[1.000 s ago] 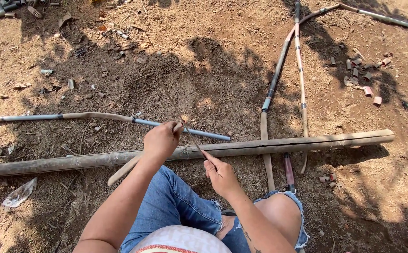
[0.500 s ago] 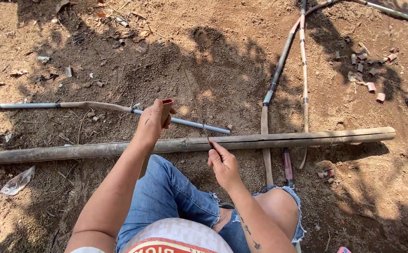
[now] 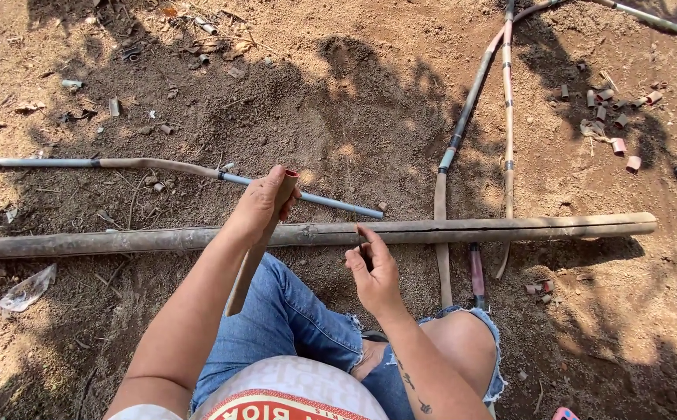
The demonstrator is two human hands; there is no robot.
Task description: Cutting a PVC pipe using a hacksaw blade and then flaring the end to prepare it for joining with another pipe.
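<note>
While the left hand (image 3: 265, 204) wraps a short brown tube (image 3: 261, 237) with its fingers pressed round the upper end, the tube runs tilted from a reddish open mouth near the thumb down toward the denim-covered knee; the right hand (image 3: 373, 272) hovers just right of it, forefinger and thumb pinched on something thin and dark that is too small to make out, the other fingers loosely curled. As a judgement, the work looks mid-way: one tube is in hand and apparently being cleaned or fitted, while the longer lengths lie untouched on the ground. Just beyond both hands a long, cracked, dusty pole (image 3: 463, 229) lies across the scene from left to right; farther off on the left lies a thin pipe (image 3: 160, 166), part blue-grey and part earth-caked, slightly bowed. To the right, slender jointed canes (image 3: 507, 124) run away toward the far edge, crossing under the pole. Well apart at far right, small cut tube pieces (image 3: 614, 120), pinkish and brown, are scattered on dry, crumbly soil (image 3: 338, 93) dappled with shadow.
</note>
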